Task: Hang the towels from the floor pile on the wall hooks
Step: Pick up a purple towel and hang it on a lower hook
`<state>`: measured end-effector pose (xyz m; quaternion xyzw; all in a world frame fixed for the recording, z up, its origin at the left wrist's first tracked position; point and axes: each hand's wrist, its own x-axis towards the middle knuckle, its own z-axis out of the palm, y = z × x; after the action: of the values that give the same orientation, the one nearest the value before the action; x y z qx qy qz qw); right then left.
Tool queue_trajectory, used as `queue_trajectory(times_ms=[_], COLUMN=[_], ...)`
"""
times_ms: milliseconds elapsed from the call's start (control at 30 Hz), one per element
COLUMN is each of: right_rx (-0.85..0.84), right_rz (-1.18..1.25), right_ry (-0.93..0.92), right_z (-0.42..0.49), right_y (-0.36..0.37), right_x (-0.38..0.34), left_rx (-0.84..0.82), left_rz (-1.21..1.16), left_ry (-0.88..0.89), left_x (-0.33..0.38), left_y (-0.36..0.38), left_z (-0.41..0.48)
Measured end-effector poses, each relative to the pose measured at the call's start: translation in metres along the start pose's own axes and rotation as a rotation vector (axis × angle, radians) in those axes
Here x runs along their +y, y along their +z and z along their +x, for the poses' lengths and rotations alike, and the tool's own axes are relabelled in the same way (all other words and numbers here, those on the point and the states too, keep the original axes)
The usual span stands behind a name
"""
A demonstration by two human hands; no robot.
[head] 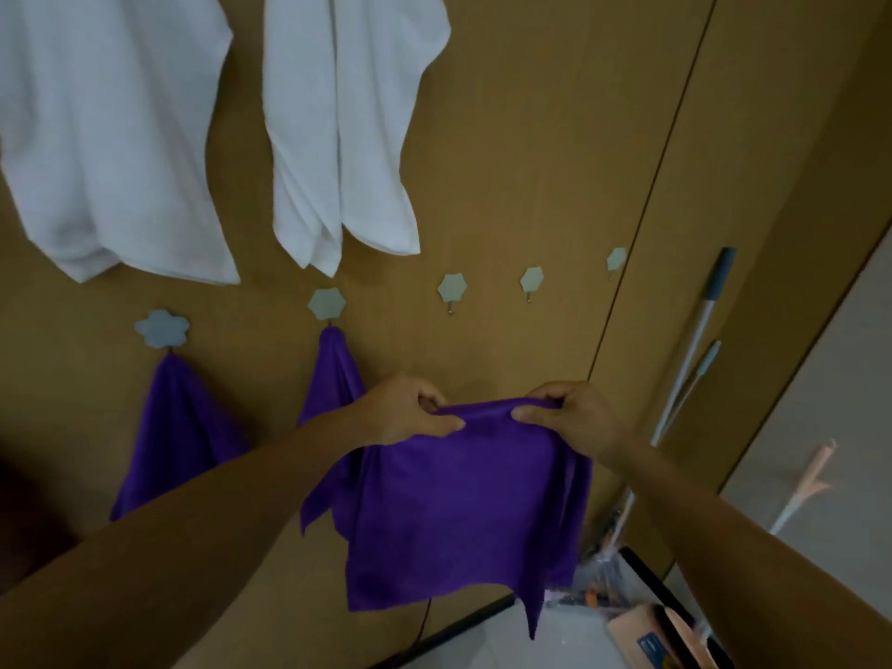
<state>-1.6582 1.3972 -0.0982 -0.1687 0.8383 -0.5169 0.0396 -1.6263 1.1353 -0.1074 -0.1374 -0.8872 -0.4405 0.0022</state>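
Note:
A purple towel (463, 504) hangs in front of the brown wall, held up by its top edge. My left hand (400, 412) pinches that edge on the left and my right hand (574, 417) pinches it on the right. Above them three bare hexagonal hooks sit in a row: one (452, 288) straight above my hands, a second (532, 280) and a third (616, 258) further right. Two other purple towels hang on hooks at the left, one (174, 437) under a flower-shaped hook (161, 329) and one (335, 374) under a hexagonal hook (327, 302).
Two white towels (111, 137) (338, 127) hang higher on the wall. A grey-handled pole (695, 340) leans at the right by the wall corner. A cardboard box (647, 634) and clutter sit on the floor at lower right.

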Motion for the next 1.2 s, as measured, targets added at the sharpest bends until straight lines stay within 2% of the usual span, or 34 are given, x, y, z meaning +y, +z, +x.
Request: queue_trajectory(times_ms=[67,167,400,600,700,800,933,1067,1133,1200], right_rx=[0.068,0.108,0.212,0.258,0.282,0.248,0.149,0.110,0.088,0.027], right_rz=[0.029,0.046,0.087,-0.029,-0.055,-0.080,-0.028,-0.085,-0.168,-0.206], right_ry=[-0.031,-0.073,-0.236,-0.272,-0.215,-0.148,-0.052,-0.067,-0.086,-0.060], right_z=[0.025,0.060,0.144,0.200,0.207,0.208,0.208,0.204,0.201,0.196], right_y=[0.004,0.004,0.008,0.022,0.032,0.037,0.041,0.045,0.045,0.044], right_x=[0.008,0.015,0.002,-0.007,0.001,0.013,0.022,0.025,0.034,0.053], left_rx=[0.072,0.263,0.772,0.970,0.986,0.968,0.734,0.644,0.560,0.461], left_rz=[-0.041,-0.038,0.171,0.416,0.516,0.493,0.120,-0.126,-0.011,0.287], left_ry=[0.008,-0.011,-0.080,-0.247,-0.367,-0.470,-0.618,-0.659,-0.688,-0.774], left_x=[-0.003,-0.006,-0.004,-0.007,-0.012,-0.021,-0.039,-0.042,-0.048,-0.059], left_y=[0.002,0.001,-0.003,-0.012,-0.006,0.002,0.009,0.015,0.022,0.032], left_z=[0.012,0.035,0.092,0.120,0.123,0.123,0.131,0.141,0.135,0.119])
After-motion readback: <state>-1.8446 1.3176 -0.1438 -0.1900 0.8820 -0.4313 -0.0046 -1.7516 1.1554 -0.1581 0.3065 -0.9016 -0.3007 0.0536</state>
